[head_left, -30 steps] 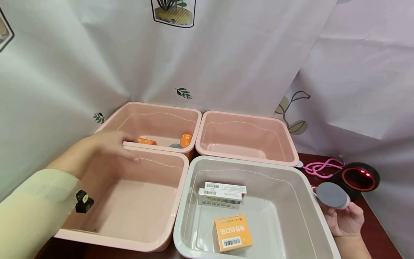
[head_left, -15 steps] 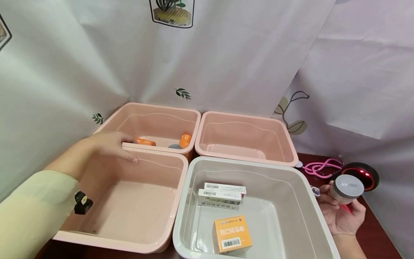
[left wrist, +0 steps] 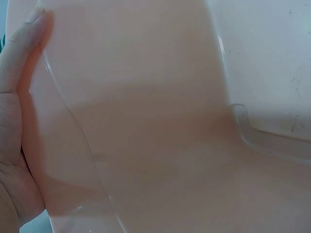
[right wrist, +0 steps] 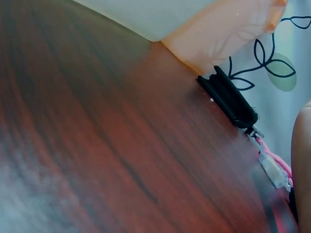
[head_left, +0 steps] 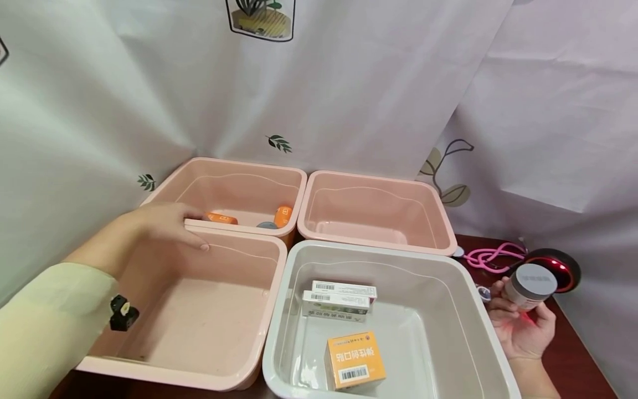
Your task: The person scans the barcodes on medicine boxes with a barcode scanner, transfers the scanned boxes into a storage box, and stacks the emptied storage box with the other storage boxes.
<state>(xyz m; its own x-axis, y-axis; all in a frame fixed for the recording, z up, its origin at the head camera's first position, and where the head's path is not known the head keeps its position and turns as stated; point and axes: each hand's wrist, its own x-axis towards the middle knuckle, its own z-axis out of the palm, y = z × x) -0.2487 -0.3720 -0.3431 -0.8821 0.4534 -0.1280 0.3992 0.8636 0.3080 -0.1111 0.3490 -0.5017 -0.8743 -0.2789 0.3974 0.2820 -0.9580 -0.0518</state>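
Note:
At the right, my right hand [head_left: 523,330] holds a round white jar with a grey lid [head_left: 535,281] between fingers and thumb. The jar is tilted in front of a black round scanner [head_left: 568,271], whose red light falls on the palm. My left hand [head_left: 166,220] grips the rim between the near left pink bin [head_left: 219,327] and the one behind it. Its thumb lies along the near bin's inner wall [left wrist: 146,63]; the other fingers are mostly hidden behind the rim. In the right wrist view only part of the hand or wrist [right wrist: 302,160] shows.
A grey bin [head_left: 423,277] holds an orange box [head_left: 355,360] and white boxes [head_left: 336,302]. The far left pink bin [head_left: 234,194] contains orange items [head_left: 283,216]. Another pink bin [head_left: 374,205] stands beside it. A pink cord [head_left: 490,257] lies near the scanner.
My right hand has turned the jar, tipping its lid toward the right, and brought it in front of the scanner. Red light now shows on the palm. The left hand keeps its place.

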